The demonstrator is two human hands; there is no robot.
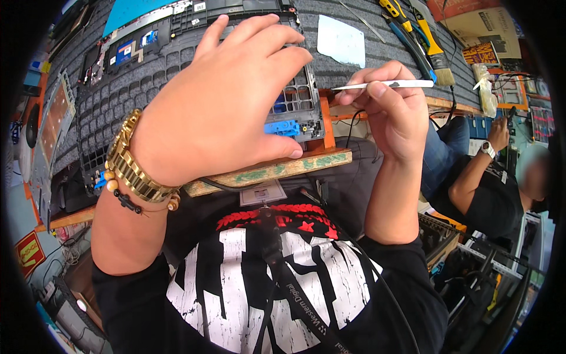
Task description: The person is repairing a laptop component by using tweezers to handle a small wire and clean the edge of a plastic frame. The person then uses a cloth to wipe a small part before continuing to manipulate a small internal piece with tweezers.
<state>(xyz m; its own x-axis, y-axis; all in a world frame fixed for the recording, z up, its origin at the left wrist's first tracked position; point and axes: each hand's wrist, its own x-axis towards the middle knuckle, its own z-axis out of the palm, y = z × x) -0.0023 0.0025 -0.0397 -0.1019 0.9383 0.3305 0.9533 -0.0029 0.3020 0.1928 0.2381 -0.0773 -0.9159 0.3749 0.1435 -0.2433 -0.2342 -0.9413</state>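
Note:
My left hand [221, 97] lies open, fingers spread, over a black laptop keyboard frame [112, 127] with rows of bare key openings. Its thumb rests by the frame's near right corner, beside a blue plastic part [282, 128]. To the right of the frame, my right hand [398, 109] is closed on slim white tweezers [413, 84]. The fine tip points left, toward the frame's right edge, and appears apart from it. My left palm hides much of the frame's middle.
A ribbed grey mat [306, 26] covers the bench, with a wooden front edge [271, 168]. A whitish sheet [342, 41], yellow-handled pliers [396, 15] and a brush [439, 59] lie at the back right. Another person [489, 183] sits to the right. A metal panel [56, 135] leans at left.

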